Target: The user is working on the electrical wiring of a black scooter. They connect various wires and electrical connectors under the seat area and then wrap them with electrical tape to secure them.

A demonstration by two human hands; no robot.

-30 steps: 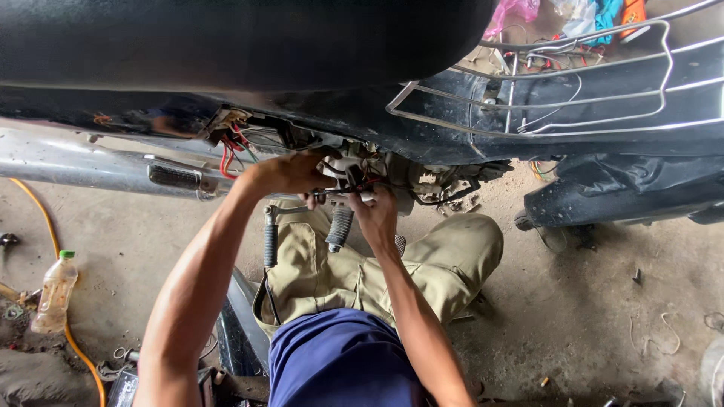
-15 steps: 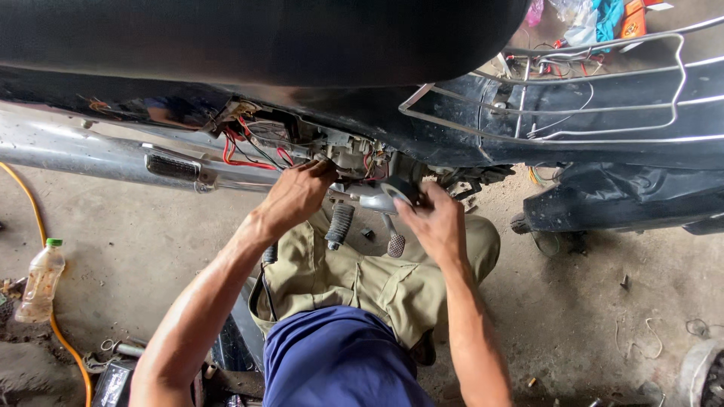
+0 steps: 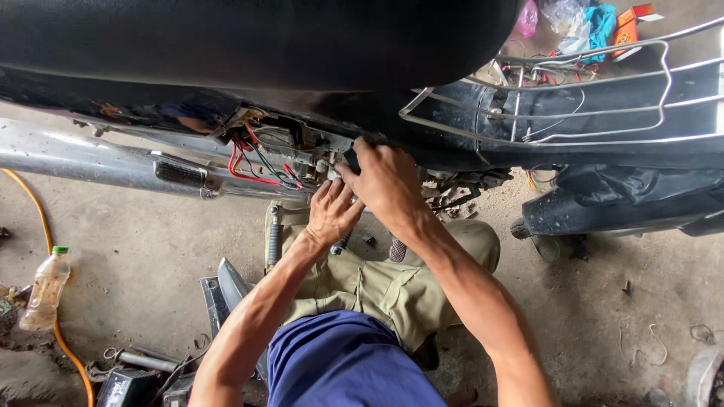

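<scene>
I look down over a black motorcycle seat (image 3: 249, 45) at the bike's open side, where red, green and black wires (image 3: 256, 162) hang out under the seat. My left hand (image 3: 332, 211) reaches up with its fingers curled on a small grey metal part (image 3: 326, 167) beside the wires. My right hand (image 3: 385, 181) lies over the same spot, fingertips pressed on that part and the frame edge. What the fingers hold is hidden. Below the hands are two ribbed footpegs (image 3: 273, 243).
A chrome exhaust pipe (image 3: 90, 162) runs along the left. A wire rear rack (image 3: 573, 90) sits to the right. On the dirt floor are a plastic bottle (image 3: 44, 290), an orange hose (image 3: 38, 226), a grey panel (image 3: 226, 290) and loose tools (image 3: 143, 360).
The view has shifted so the bike sits further right. Both hands have moved closer together and up onto the part under the seat; my right hand now covers my left hand's fingertips.
</scene>
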